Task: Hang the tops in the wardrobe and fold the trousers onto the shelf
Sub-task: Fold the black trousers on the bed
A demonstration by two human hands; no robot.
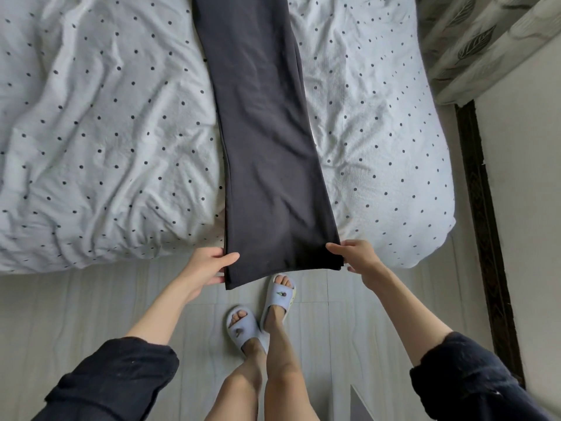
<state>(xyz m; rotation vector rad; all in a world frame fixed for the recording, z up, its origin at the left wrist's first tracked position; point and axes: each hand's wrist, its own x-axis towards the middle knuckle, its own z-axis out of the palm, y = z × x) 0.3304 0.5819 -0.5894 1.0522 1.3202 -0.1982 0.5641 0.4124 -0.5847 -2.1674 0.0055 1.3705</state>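
I am pinching the hem corners of the dark trousers (267, 141), laid lengthwise down the dotted duvet (100, 132), with my left hand (209, 265) and right hand (355, 258), likely mid-fold, needing next to carry the hem toward the waistband.

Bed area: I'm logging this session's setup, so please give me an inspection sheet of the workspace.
Surface: bed under a rumpled white polka-dot duvet.
Job's things: dark trousers laid lengthwise, legs stacked, hem overhanging the bed's edge.
Clutter: nothing seen.
Hands: left hand pinches the hem's left corner; right hand pinches the right corner.
Cables: nothing seen.
Surroundings: pale tiled floor, leaf-print curtain, person's feet in light slippers.
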